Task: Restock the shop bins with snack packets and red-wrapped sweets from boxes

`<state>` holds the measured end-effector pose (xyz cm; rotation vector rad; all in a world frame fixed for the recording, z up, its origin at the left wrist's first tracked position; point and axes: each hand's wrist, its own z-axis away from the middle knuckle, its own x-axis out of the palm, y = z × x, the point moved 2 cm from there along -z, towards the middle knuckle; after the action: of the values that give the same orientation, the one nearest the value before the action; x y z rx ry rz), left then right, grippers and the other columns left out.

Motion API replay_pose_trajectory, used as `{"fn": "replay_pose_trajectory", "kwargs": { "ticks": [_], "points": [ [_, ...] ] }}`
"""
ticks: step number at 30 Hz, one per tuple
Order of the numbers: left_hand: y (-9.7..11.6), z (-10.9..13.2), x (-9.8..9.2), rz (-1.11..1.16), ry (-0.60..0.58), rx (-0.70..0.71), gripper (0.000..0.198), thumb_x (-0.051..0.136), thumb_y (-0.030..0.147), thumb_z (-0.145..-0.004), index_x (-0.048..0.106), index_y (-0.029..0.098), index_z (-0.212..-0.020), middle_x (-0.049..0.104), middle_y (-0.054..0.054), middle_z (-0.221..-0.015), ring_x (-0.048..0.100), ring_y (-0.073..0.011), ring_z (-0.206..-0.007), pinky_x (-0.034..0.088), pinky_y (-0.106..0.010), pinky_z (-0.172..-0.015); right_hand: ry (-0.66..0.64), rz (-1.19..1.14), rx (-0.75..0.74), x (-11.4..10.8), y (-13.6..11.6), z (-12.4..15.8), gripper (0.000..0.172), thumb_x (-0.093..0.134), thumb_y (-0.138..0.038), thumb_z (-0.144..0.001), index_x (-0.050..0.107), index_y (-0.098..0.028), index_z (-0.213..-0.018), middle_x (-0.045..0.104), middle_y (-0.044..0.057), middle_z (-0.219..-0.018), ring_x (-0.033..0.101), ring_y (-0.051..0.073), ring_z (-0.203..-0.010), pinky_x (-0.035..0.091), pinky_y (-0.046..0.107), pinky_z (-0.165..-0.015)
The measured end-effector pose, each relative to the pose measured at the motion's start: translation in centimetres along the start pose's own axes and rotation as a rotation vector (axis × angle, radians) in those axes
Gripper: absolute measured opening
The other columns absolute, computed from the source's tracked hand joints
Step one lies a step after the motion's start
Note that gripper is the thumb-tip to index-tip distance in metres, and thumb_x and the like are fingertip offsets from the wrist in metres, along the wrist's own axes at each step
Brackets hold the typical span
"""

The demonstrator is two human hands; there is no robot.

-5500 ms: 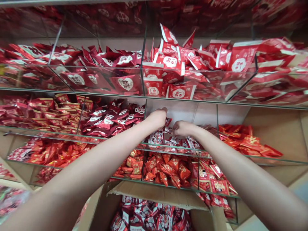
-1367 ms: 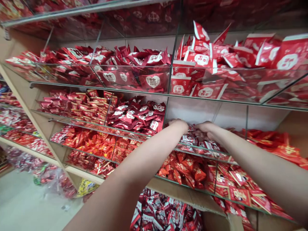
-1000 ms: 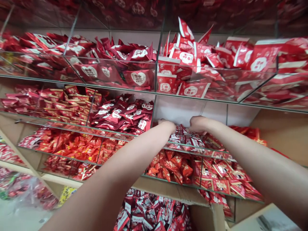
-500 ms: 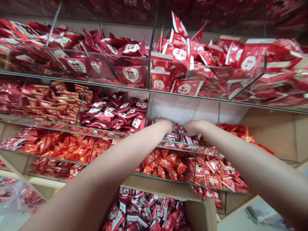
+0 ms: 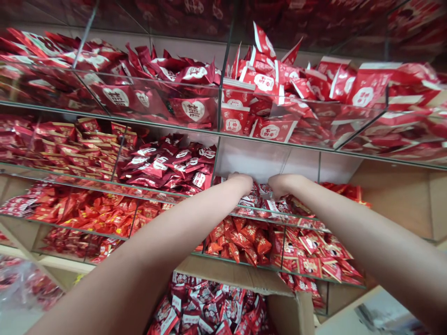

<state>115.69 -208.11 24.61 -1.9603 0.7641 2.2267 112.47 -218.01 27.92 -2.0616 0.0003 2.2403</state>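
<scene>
Both arms reach into a glass-fronted compartment in the middle of the shelf. My left hand (image 5: 241, 183) is down among small red and white packets (image 5: 248, 201) on the compartment's left side, its fingers hidden behind the wrist and packets. Across a narrow gap to the right, my right hand (image 5: 279, 185) touches the same packets, with its fingertips turned down and mostly out of sight. Whether either hand grips a packet cannot be made out.
Below the shelf stands an open cardboard box (image 5: 305, 309) full of red and white packets (image 5: 209, 309). A glass front (image 5: 279, 143) crosses above my hands. Dark red packets (image 5: 164, 163) fill the compartment to the left; orange-red packets (image 5: 244, 237) lie below.
The view has shifted slightly. My right hand's fingers, partly visible before, are now more hidden among the packets. My left hand stays in nearly the same place.
</scene>
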Motion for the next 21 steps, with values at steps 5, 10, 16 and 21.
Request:
{"fn": "replay_pose_trajectory", "kwargs": {
  "ticks": [5,10,16,21],
  "points": [
    [0.4,0.0,-0.7,0.256,0.087,0.008,0.037,0.065,0.018,-0.063,0.059,0.018,-0.100,0.055,-0.010,-0.116,0.042,-0.0259,-0.116,0.032,-0.035,-0.096,-0.002,0.267,0.001,-2.0,0.0,0.8,0.017,0.069,-0.018,-0.052,0.063,-0.012,-0.067,0.064,0.013,-0.073,0.059,0.026,-0.078,0.043,0.031,-0.066],
    [1.3,0.3,-1.9,0.663,0.088,0.052,0.030,0.045,0.025,-0.078,0.052,0.017,-0.107,0.061,-0.010,-0.105,0.058,-0.0195,-0.094,0.044,-0.029,-0.080,0.382,0.163,0.005,-2.8,1.3,1.3,0.028,0.050,-0.033,-0.073,0.058,-0.012,-0.089,0.062,0.016,-0.093,0.057,0.025,-0.086,0.040,0.027,-0.063],
    [1.4,0.8,-2.7,1.104,-0.012,0.016,0.008,0.051,0.012,-0.076,0.055,0.014,-0.082,0.060,0.000,-0.063,0.052,-0.0042,-0.049,0.044,-0.015,-0.052,0.532,-0.254,0.049,-1.6,2.6,1.7,0.025,0.048,-0.039,-0.075,0.054,-0.015,-0.078,0.063,0.011,-0.075,0.058,0.019,-0.063,0.039,0.025,-0.050],
    [1.0,0.8,-3.1,1.275,0.068,-0.069,0.011,0.060,0.006,-0.068,0.056,0.015,-0.073,0.053,0.003,-0.053,0.044,-0.0040,-0.042,0.033,-0.014,-0.041,0.423,-0.727,0.032,-0.6,2.4,1.9,0.021,0.043,-0.035,-0.080,0.047,-0.015,-0.089,0.059,0.005,-0.060,0.049,0.011,-0.038,0.038,0.022,-0.036]
  ]
}}
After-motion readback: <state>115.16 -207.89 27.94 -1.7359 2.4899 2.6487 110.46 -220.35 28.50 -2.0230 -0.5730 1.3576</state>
